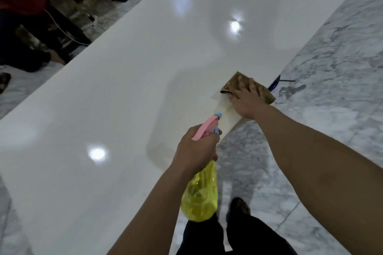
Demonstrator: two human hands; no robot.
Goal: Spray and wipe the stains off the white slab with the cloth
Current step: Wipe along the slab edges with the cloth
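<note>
Brown cloth (pixel 247 87) on white slab (pixel 128 80)

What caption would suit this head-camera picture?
Left hand aims a spray bottle while right hand presses a brown cloth on the white slab.

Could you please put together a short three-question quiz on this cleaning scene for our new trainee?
1. True or false: the left hand grips the spray bottle.
2. What does the right hand press onto the white slab? A) a sponge B) a brown cloth C) a brush
3. Fill in: the bottle's pink nozzle points toward a yellowish ____ near the slab's edge.

Key
1. True: its fingers are curled round the bottle's neck and trigger.
2. B: the brown cloth lies flat under the hand, near the slab's right edge.
3. Stain: it sits just beside the right hand.
</note>
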